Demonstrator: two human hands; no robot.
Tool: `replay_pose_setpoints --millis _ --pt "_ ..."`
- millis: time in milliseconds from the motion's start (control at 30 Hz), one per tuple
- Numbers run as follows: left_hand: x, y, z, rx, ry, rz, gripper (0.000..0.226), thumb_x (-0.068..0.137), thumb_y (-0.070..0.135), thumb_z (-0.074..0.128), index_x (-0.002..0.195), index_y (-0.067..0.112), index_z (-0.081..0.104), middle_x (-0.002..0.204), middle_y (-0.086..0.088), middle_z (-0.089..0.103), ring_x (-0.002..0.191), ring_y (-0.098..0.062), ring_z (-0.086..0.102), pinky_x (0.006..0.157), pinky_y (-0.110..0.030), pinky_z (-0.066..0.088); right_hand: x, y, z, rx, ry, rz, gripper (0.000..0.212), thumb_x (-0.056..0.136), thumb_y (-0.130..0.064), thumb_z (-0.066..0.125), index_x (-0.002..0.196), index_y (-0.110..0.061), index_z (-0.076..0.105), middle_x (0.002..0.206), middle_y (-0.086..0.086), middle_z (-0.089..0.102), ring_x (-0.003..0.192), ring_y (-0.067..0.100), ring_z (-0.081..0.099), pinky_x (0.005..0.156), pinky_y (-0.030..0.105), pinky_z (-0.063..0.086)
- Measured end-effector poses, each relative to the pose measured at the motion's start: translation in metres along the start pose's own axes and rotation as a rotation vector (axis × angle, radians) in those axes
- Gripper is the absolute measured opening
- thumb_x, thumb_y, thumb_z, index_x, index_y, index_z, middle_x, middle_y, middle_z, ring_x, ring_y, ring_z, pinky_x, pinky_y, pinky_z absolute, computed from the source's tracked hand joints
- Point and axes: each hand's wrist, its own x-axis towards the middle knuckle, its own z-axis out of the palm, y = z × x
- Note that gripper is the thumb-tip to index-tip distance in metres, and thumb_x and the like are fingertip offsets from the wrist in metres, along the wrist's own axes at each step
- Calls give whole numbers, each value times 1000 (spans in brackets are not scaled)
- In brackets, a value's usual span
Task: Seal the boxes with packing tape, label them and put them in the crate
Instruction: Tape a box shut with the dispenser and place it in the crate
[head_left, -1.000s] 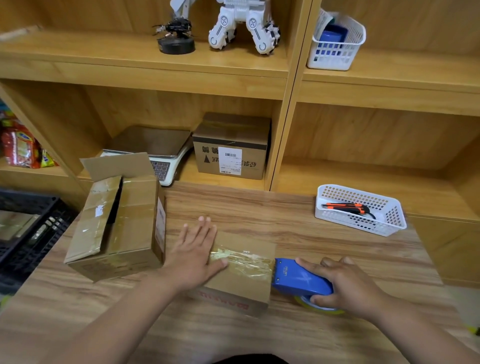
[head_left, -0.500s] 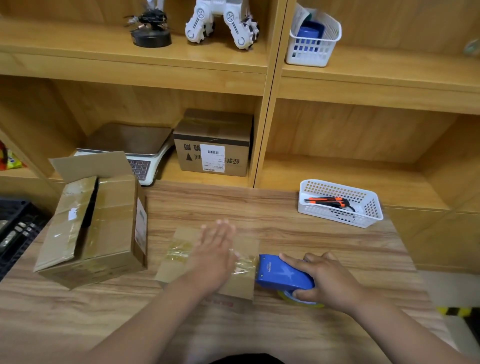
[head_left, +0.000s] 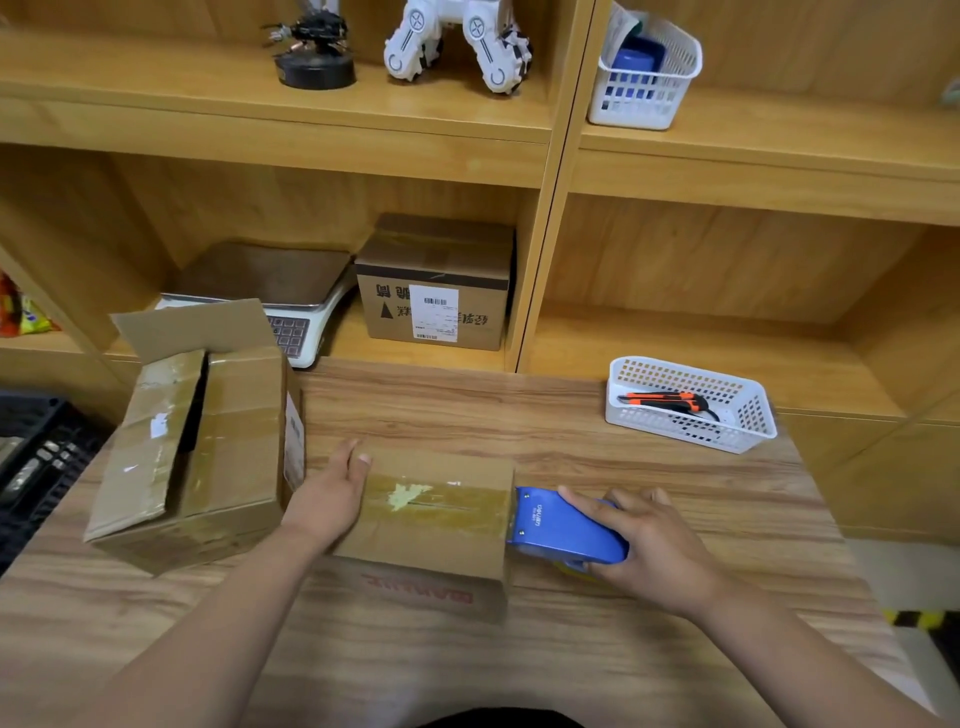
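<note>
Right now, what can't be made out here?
Head view only.
- Tape roll: mostly hidden under blue dispenser and right hand.
- Small box, left end: covered by left hand.
- Black crate: cut by left edge, contents unclear.
- Shelf box label: print too small.

Wooden shelving (head_left: 550, 156) behind a wood-grain table (head_left: 649, 649); pale floor (head_left: 893, 566) at right.

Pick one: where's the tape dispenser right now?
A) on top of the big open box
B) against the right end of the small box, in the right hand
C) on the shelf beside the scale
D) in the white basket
B: the blue tape dispenser sits against the right end of the small box on the table, and the right hand grips it.
</note>
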Motion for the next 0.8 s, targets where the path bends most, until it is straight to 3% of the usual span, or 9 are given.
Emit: replay_pose_setpoints --millis 100,200,333,433,533,667,733,800 --pt "5 -7 -11 -65 -12 -57 49 102 37 24 146 15 29 149 -14 35 136 -32 32 108 -34 25 9 -15 -6 16 21 -52 75 70 -66 51 140 -45 33 78 -15 49 73 0 20 71 14 18" --pt "6 -11 -12 -137 -9 -66 50 102 35 25 145 11 30 149 -12 34 138 -29 29 110 -32 21 11 -21 -13 76 41 -61 74 70 -65 51 140 -52 29 81 -20 41 77 0 28 75 15 20" --pt "2 -8 8 -259 -13 -129 51 102 38 25 143 10 36 148 -12 35 137 -29 29 113 -33 18 3 -19 -30 103 141 -60 74 68 -64 55 138 -50 35 93 -33 40 105 -27 21 73 14 21" --pt "-8 -4 34 -343 -60 -179 52 101 41 24 141 11 40 145 -15 40 134 -31 34 113 -38 23 -5 -15 -45 111 159 10 81 65 -67 56 135 -66 14 86 -28 42 101 -21 28 80 8 19" --pt "-20 7 51 -427 -73 -168 49 102 37 25 142 12 38 144 -16 40 132 -31 36 109 -35 25 -9 -13 -64 20 126 17 78 65 -68 56 128 -75 11 90 -16 50 88 -1 38 89 9 18" --pt "-24 18 46 -308 25 -9 51 99 31 40 144 9 30 143 -18 40 133 -33 35 106 -34 27 -8 -30 -83 -104 51 8 76 76 -62 61 127 -68 5 95 -14 46 87 10 31 83 9 21" --pt "-30 25 34 -256 25 167 68 91 38 54 147 17 22 148 -9 32 138 -28 27 112 -38 26 -3 -45 -86 -153 24 -4 76 78 -63 58 128 -67 0 96 -14 44 88 11 29 78 16 21" --pt "-42 36 17 -241 -69 416 90 78 53 61 149 32 9 153 8 15 143 -16 11 115 -38 15 5 -62 -89 -206 -2 -18 75 80 -64 54 133 -65 1 99 -15 44 87 11 26 73 21 15"
